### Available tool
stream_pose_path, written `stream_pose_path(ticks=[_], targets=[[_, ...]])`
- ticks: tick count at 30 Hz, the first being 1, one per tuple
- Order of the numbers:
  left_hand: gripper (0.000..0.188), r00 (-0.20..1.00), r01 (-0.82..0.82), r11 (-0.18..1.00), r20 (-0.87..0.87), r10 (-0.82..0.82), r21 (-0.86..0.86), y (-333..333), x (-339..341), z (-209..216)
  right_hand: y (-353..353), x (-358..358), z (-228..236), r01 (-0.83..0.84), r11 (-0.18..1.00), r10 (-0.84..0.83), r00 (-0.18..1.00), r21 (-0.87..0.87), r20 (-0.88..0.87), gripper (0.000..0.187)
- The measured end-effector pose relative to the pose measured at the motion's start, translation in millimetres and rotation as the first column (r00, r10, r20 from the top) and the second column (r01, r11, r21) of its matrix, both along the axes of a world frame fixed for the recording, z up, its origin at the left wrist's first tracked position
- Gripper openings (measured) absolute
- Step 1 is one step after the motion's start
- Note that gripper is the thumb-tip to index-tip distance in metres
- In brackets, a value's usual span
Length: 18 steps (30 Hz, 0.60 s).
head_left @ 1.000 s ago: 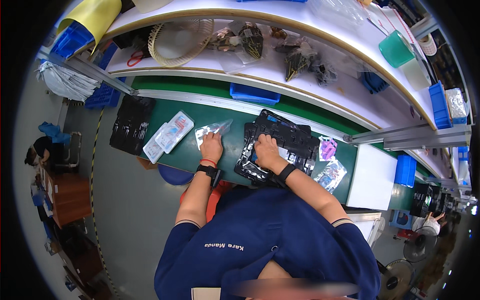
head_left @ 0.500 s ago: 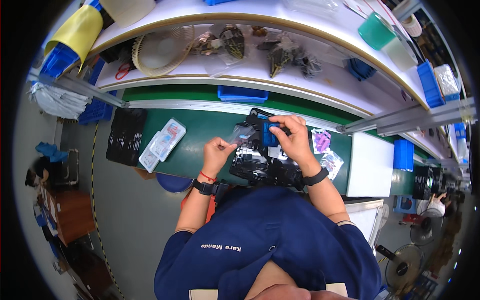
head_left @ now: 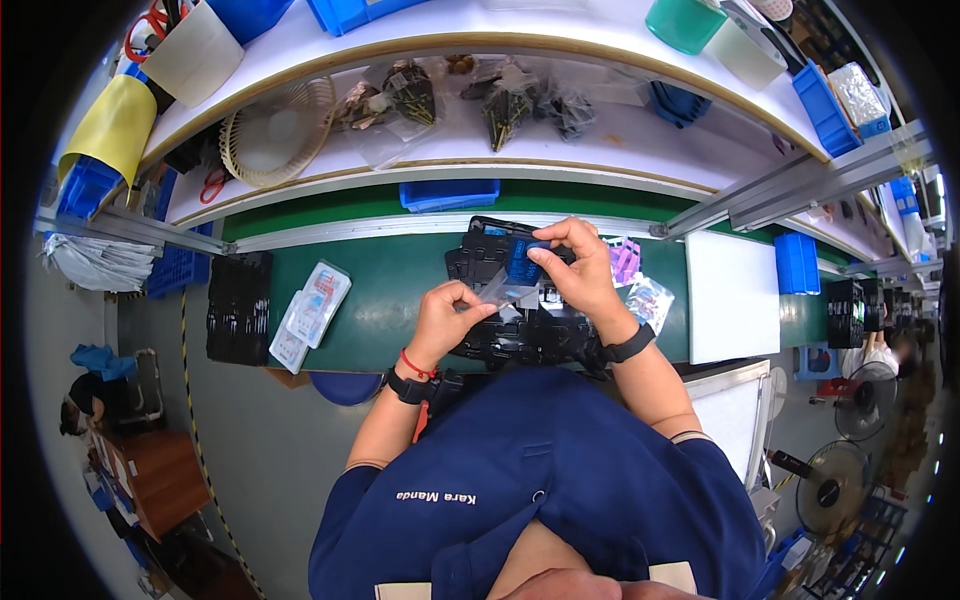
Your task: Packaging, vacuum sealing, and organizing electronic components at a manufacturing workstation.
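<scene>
The blue card (head_left: 519, 262) is at the right hand (head_left: 572, 262), just left of its fingertips, above the black trays (head_left: 530, 335) on the green table (head_left: 390, 270). The right hand pinches the card's right edge between thumb and fingers, the fingers curled over near its far end and the thumb lower down. The card's long axis runs roughly away from the person, one short end toward the shelf (head_left: 560, 185) and the other toward the person's chest, with a slight lean I cannot judge exactly. The left hand (head_left: 446, 318) is nearly closed, thumb against forefinger, holding the near left corner of a clear bag (head_left: 495, 290). From that pinch the bag slants away and to the right, its long axis pointing at the card's near end, where the two meet or overlap; I cannot tell whether the card is inside it. The hands stand apart, with bag and card bridging the gap. Clear packs (head_left: 320, 300) lie well to the left; a purple piece (head_left: 624, 260) lies just beyond the right hand, and a white board (head_left: 733, 298) farther right.
</scene>
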<state>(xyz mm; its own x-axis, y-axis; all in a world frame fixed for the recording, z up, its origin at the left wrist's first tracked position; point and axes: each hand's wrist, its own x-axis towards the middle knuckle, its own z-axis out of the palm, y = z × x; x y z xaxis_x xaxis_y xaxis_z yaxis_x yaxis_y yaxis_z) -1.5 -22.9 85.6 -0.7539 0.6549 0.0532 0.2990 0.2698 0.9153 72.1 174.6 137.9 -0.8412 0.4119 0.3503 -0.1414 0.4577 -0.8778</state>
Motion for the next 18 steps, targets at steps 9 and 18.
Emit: stream_pose_path(ticks=[9, 18], targets=[[0.024, 0.826, 0.024, 0.950, 0.529, -0.195, 0.313, 4.8, 2.7, -6.0, -1.9, -3.2, -11.0, -0.161, 0.945, 0.154, 0.987, -0.284, -0.046, 0.021], [0.025, 0.849, -0.007, 0.918, 0.487, -0.204, 0.397, 7.9, 1.2, 2.7, 5.8, -0.1, 0.6, -0.247, 0.969, 0.246, 0.968, -0.029, -0.048, 0.018]])
